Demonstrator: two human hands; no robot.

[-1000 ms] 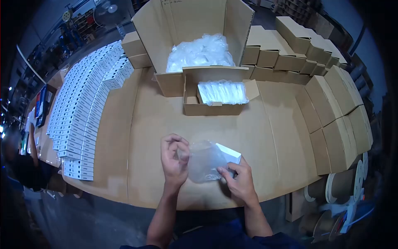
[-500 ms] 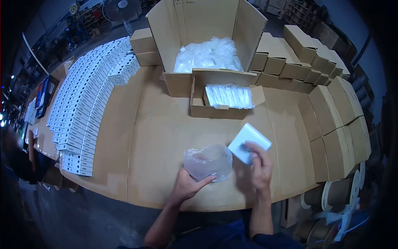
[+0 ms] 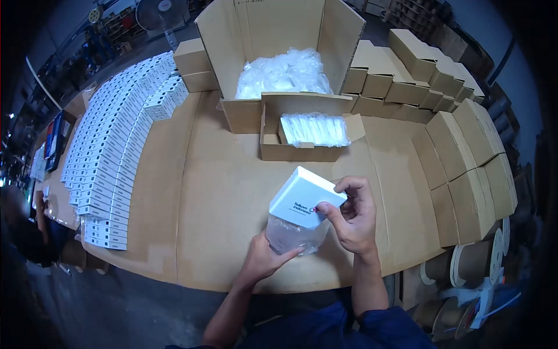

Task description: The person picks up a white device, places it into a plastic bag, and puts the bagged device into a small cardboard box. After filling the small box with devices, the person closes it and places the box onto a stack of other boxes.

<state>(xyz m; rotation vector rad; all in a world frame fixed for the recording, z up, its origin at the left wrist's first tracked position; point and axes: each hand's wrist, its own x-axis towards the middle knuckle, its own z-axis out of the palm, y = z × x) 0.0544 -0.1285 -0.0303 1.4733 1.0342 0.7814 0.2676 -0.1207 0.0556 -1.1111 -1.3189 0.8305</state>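
My right hand [image 3: 349, 218] grips a small white box [image 3: 302, 198] by its right edge, thumb on the printed face that reads "Telkom Indonesia". Below it, my left hand [image 3: 264, 256] pinches a clear plastic bag [image 3: 295, 235], with the thumb along its near side. The lower edge of the box overlaps the top of the bag in this view. Farther back stands an open carton [image 3: 302, 154] holding a row of white items in clear plastic [image 3: 315, 130].
A tall open carton [image 3: 238, 116] behind holds a heap of clear plastic bags [image 3: 285, 72]. Stacked white boxes [image 3: 104, 151] fill the left side. Brown cartons [image 3: 465, 168] line the right and back right. Wire spools [image 3: 465, 262] stand below the right edge. Another person [image 3: 26, 227] is at far left.
My right hand has brought the white box left, over the plastic bag, and turned its printed face toward me. My left hand stays in place with the bag.
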